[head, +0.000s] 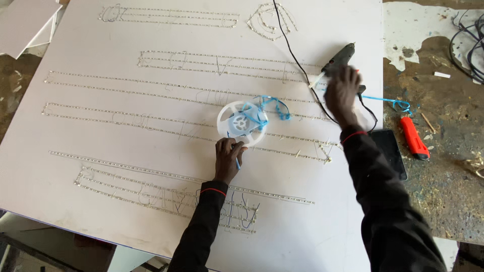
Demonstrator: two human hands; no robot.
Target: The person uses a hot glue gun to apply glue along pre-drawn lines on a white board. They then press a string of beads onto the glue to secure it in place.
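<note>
1. Right now your left hand (pixel 228 157) rests on the white board (pixel 91 201) near its middle, fingers curled and pinching a thin blue strip (pixel 237 162) just at the lower edge of the white plastic reel (pixel 242 123).
2. That reel lies flat on the board, a little right of centre, with blue strip looped loosely over it and trailing off toward the board's right edge.
3. Your right hand (pixel 342 93) is up near the board's right edge, closed around the handle of a dark glue gun (pixel 339 59); the nozzle points toward the left, at the board.
4. A black cord (pixel 290 48) runs from the board's far edge down past the gun and under your right wrist.
5. Rows of small LED strips (pixel 151 90) are laid across the board in long lines and letter shapes.
6. Off the board's right edge, on the stained worktop (pixel 443 166), lie a black phone (pixel 390 151) touching your right sleeve and, just beside it, a red utility knife (pixel 414 137).
</note>
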